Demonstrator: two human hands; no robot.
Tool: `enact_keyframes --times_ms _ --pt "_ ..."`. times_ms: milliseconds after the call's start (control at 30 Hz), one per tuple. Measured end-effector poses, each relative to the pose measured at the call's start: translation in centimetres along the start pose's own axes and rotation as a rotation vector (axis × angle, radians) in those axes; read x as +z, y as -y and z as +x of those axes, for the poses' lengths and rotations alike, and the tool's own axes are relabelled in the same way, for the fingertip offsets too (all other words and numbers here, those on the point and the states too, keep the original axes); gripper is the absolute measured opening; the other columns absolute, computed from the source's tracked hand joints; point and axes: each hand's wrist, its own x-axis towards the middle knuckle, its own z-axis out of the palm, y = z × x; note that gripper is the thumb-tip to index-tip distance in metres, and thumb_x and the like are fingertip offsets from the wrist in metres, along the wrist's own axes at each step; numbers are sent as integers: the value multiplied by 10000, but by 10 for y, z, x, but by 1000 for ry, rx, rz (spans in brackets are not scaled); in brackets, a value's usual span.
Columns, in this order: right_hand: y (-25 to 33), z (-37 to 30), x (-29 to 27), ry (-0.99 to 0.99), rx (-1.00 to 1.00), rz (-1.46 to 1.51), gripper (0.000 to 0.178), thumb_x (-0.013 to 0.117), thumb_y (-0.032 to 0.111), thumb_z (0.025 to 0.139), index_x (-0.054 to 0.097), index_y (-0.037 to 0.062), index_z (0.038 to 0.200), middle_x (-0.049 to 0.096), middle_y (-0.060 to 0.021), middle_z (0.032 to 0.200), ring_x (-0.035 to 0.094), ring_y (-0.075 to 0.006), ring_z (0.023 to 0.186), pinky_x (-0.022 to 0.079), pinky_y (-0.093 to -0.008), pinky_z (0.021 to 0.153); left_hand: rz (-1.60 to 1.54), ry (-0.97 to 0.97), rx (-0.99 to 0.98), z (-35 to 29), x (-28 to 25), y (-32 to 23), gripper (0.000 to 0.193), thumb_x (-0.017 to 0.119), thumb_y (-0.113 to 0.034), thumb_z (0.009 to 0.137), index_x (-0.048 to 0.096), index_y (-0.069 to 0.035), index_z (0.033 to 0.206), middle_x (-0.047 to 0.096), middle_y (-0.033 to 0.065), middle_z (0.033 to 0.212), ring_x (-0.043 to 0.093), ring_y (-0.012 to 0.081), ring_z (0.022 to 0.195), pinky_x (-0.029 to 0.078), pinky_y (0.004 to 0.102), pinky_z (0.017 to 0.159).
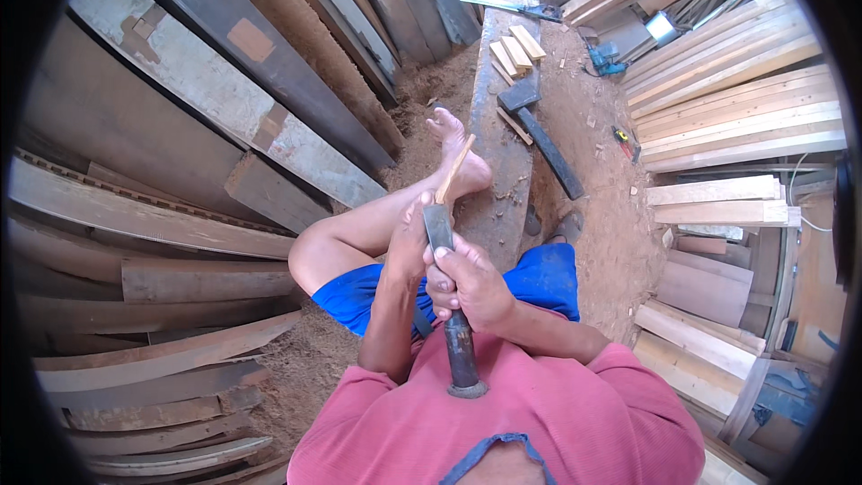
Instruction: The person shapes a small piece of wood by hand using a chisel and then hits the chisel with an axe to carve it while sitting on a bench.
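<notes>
My right hand [471, 286] is wrapped round a chisel [460, 350] with a dark handle, whose butt end lies against my pink shirt. Its broad metal blade [438, 227] points away from me and lies over a thin pale wooden strip [455, 169]. Closed around the strip's near end is my left hand [410, 235], just left of the blade; its fingers are partly hidden. The strip's far end rises beside my bare foot [467, 171], at the left edge of a long narrow wooden bench [496, 202].
On the bench lie a mallet [521, 94] with a dark handle, several short wooden pieces [518, 52] and a handsaw [505, 5]. Planks [206, 99] lean on the left; stacked boards [736, 121] line the right. A blue power tool [606, 58] sits on the sawdust-covered floor [611, 216].
</notes>
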Motion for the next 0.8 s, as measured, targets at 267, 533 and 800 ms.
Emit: enact_keyframes --times_ms 267,533,800 --pt "27 -47 8 -11 -398 -182 169 419 259 1027 447 93 1019 365 24 627 364 -75 471 402 -267 459 -227 62 -209 -72 -14 42 421 396 -417 1035 479 -83 793 351 -30 550 324 83 466 277 260 441" --pt "8 4 2 -5 50 54 130 424 231 1020 469 108 1013 381 41 656 361 -59 476 410 -260 472 -145 -114 15 -20 2 7 387 376 -374 1048 530 -88 838 417 -37 616 377 66 551 330 237 498" --pt "1 -14 2 -26 -18 -33 149 421 243 1019 465 102 1004 382 27 646 367 -64 475 405 -262 465 176 21 272 -33 -1 12 376 340 -367 1057 578 -81 1000 513 -51 736 451 25 645 395 230 562"
